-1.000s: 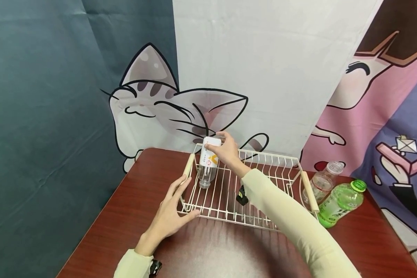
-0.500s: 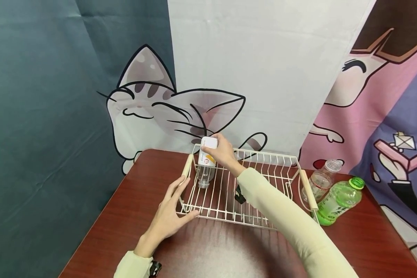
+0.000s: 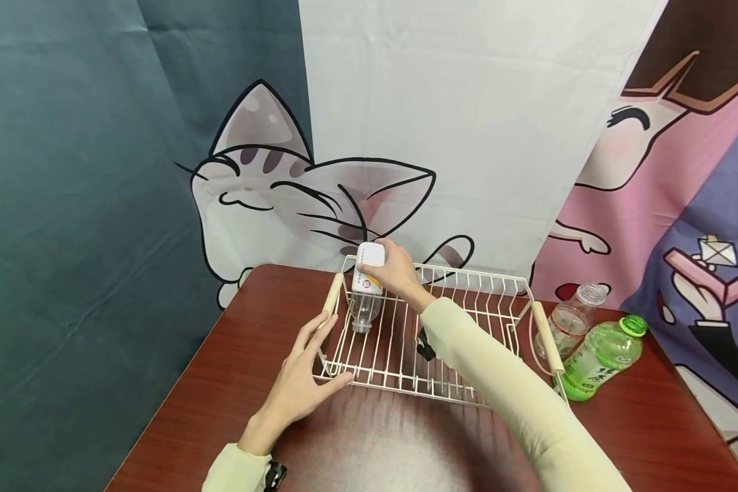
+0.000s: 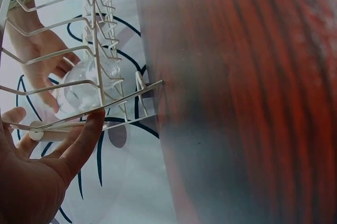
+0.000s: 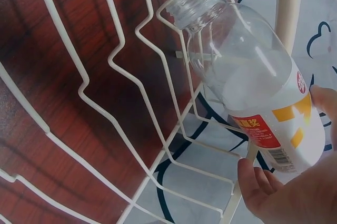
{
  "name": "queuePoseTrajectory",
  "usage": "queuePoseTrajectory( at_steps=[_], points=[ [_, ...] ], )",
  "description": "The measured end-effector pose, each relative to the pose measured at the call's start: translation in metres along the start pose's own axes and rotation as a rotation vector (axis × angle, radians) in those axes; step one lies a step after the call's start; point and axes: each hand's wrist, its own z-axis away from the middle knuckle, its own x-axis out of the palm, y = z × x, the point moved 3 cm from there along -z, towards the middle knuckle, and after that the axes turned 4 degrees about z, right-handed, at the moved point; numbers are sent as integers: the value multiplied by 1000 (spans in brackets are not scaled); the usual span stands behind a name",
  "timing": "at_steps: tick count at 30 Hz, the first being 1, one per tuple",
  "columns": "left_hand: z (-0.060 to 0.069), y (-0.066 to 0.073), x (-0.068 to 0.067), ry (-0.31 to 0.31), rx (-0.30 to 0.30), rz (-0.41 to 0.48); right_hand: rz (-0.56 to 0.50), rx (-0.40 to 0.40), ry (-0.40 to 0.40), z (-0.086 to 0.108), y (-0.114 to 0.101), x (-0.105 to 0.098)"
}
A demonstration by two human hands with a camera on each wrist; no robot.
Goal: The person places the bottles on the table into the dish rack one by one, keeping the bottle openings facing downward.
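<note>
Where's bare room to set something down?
Table left of the rack, out to the table's edge; in front, between left hand and right sleeve. Crowded: rack's left end, by right hand and held bottle; its right side, by clear bottle and green bottle.

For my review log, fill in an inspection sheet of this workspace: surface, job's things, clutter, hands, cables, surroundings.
Surface: reddish-brown table with a glossy glare patch in front.
Job's things: white wire rack with wooden handles on the table; white-labelled clear bottle tilted neck-down at the rack's left end, no cap on it.
Clutter: green bottle and red-banded clear bottle beside the rack's right end.
Hands: right hand grips the labelled bottle near its base; left hand touches the rack's left front corner.
Cables: nothing seen.
Surroundings: cartoon-printed backdrop behind the table.
</note>
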Motion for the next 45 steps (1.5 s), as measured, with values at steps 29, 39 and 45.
queuePoseTrajectory(
  at_steps=[29,39,45],
  points=[
    [-1,-3,0,4,20,11,-123,41,99,4,-20,-27],
    [1,-4,1,14,26,11,-351,-76,196,23,-52,-61],
    [0,-4,1,17,27,10,-443,-183,234,39,-67,-84]
  ],
)
